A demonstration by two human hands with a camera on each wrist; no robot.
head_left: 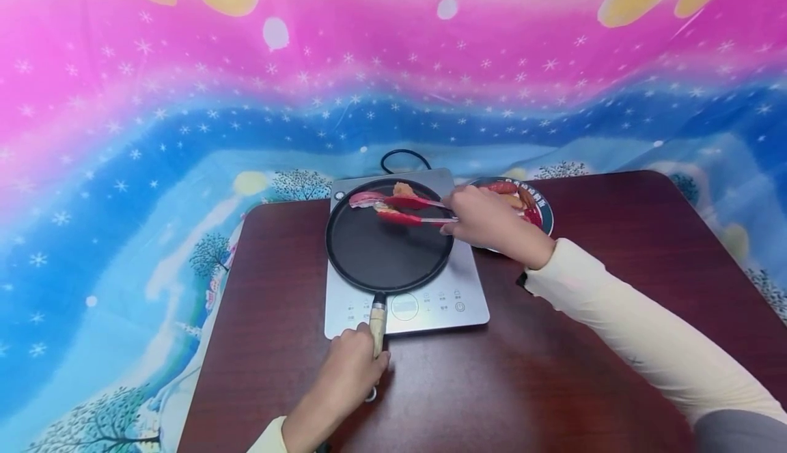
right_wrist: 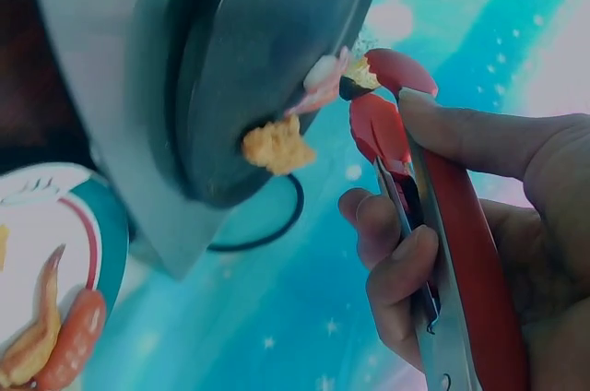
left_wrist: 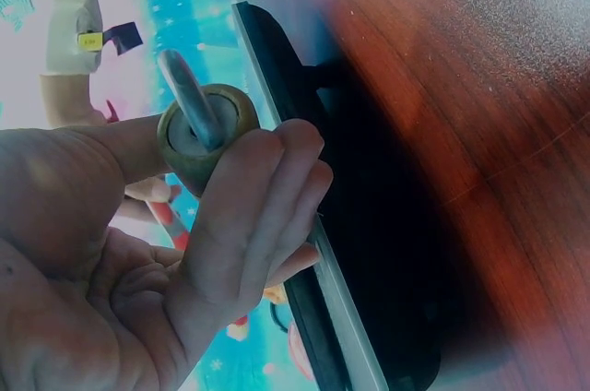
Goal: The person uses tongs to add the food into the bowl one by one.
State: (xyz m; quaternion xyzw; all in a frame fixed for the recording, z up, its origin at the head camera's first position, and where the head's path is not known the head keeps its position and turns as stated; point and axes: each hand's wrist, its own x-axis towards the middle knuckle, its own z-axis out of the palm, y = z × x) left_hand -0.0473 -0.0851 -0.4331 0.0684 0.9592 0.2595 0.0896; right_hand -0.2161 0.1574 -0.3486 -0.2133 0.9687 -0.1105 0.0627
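Your right hand [head_left: 488, 224] is clamped on the red-tipped metal tongs [head_left: 410, 211], thumb on top and fingers curled under, per the right wrist view. The tong tips are pinched on a pale pink strip of meat [head_left: 364, 199], held at the far-left edge of the round black flat griddle pan [head_left: 389, 248]. Can't tell if the strip touches the pan surface yet.

Your left hand [head_left: 347, 378] is wrapped round the pan's wooden handle [head_left: 377, 326]; fingers [left_wrist: 253, 216] are closed on its end, w/ the metal hanging loop sticking out.

Progress, as I judge it: early. One crumbed golden piece [head_left: 404, 189] already sits at the pan's far rim; the pink strip is piece no. 2, not yet released. Most of the pan is bare.

Pan rests on a silver induction cooker [head_left: 439, 299] on the dark red-brown bench [head_left: 584, 385]. Just right of the cooker, the round patterned plate [head_left: 544, 215] holds sausages & other bits, so there's more left to move.
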